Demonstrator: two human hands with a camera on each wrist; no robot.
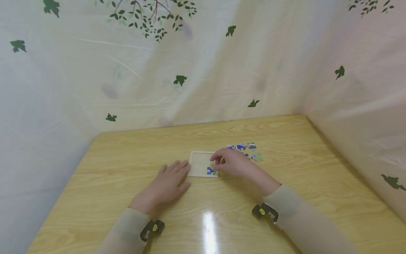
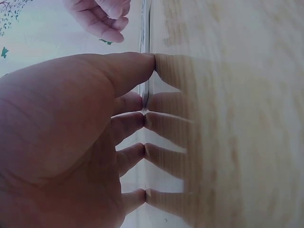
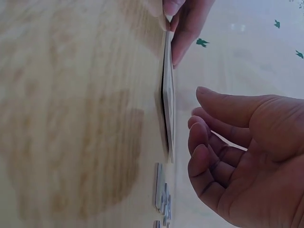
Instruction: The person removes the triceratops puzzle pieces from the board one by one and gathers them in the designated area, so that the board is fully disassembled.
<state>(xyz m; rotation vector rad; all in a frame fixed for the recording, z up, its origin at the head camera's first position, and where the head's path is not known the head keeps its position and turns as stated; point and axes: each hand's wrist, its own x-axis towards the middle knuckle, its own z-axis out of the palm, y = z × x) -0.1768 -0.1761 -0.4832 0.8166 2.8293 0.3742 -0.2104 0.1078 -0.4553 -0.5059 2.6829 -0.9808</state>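
Observation:
A shallow, light wooden puzzle frame (image 1: 203,176) lies flat on the table, with a few joined blue and green jigsaw pieces (image 1: 210,171) in its lower right corner. My left hand (image 1: 166,183) rests palm down with spread fingers, its fingertips at the frame's left edge. In the left wrist view, that hand (image 2: 61,137) touches the tabletop with its fingertips. Over the right side of the frame hovers my right hand (image 1: 233,163). The right wrist view shows this hand (image 3: 251,156) with loosely curled fingers, thumb apart from them, and no piece visible between them.
Several loose jigsaw pieces (image 1: 241,146) lie right of the frame, partly hidden behind the right hand. The wooden table (image 1: 127,155) meets a pale curtain (image 1: 203,70) printed with leaves at the back and sides. Each wrist wears a small black camera.

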